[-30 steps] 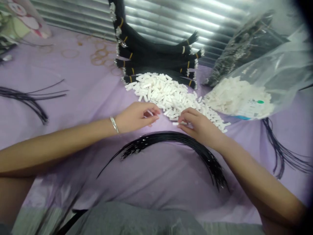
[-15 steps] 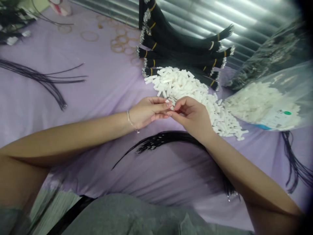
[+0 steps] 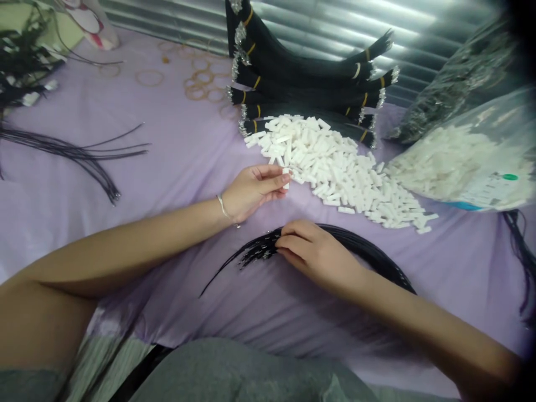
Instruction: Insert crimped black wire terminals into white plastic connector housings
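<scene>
At frame centre, a white piece (image 3: 286,171) is pinched by the left hand (image 3: 255,190) with fingertips only, and could be dropped. By the curled right hand (image 3: 314,251) below, black wires (image 3: 377,249) are touched; any grip cannot be told. Being bunched, these might be tangled. Above, a white pile (image 3: 326,162) is seen.

Matt white plastic connector housings (image 3: 318,153), centre, glossy black wires (image 3: 368,248) with metal tips (image 3: 257,245), clear plastic bag (image 3: 502,120), right, creased lilac cloth (image 3: 176,184), shiny corrugated metal sheeting (image 3: 439,50), top
</scene>
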The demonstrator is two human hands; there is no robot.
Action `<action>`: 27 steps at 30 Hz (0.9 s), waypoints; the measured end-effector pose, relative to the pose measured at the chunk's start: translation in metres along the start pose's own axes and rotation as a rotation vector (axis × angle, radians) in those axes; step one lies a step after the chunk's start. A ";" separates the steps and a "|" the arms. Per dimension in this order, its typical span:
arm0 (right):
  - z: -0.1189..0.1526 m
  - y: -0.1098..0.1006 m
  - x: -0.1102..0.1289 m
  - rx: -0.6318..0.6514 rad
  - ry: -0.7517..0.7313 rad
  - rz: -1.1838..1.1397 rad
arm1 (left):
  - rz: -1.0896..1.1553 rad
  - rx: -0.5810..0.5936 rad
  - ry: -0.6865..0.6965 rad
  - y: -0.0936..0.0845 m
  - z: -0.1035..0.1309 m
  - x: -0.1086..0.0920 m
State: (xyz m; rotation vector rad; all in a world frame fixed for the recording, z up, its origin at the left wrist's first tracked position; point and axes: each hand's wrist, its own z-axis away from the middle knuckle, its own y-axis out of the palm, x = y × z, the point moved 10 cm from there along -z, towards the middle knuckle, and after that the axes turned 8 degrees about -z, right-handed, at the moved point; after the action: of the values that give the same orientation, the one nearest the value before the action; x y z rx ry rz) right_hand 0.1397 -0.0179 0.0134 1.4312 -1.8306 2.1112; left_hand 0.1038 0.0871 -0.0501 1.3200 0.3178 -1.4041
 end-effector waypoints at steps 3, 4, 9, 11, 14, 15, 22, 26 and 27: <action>-0.004 0.002 -0.001 0.036 0.023 -0.018 | -0.014 0.009 0.003 0.001 0.000 0.000; -0.005 0.002 -0.002 0.053 0.033 -0.031 | -0.018 0.013 0.004 0.001 0.000 0.000; -0.009 0.005 -0.008 0.132 0.132 -0.153 | -0.035 0.043 0.010 0.004 0.000 0.001; -0.009 0.003 -0.011 0.146 0.180 -0.220 | -0.040 0.058 0.009 0.005 -0.001 0.001; -0.008 -0.003 -0.018 0.134 0.271 -0.329 | -0.046 0.075 0.006 0.005 -0.002 0.001; -0.007 -0.004 -0.022 0.122 0.313 -0.370 | -0.054 0.083 0.006 0.006 -0.002 0.001; -0.006 -0.011 -0.043 -0.017 0.435 -0.645 | -0.104 0.093 -0.004 0.006 -0.002 0.002; -0.010 -0.015 -0.043 -0.055 0.383 -0.624 | -0.155 0.021 -0.024 0.003 0.007 0.000; -0.010 -0.017 -0.044 -0.075 0.371 -0.627 | -0.178 0.013 -0.035 0.003 0.011 0.000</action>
State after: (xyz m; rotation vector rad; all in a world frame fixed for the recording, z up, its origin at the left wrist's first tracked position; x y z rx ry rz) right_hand 0.1681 0.0186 0.0005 1.2615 -1.1230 1.8025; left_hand 0.1005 0.0771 -0.0453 1.3015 0.4119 -1.5781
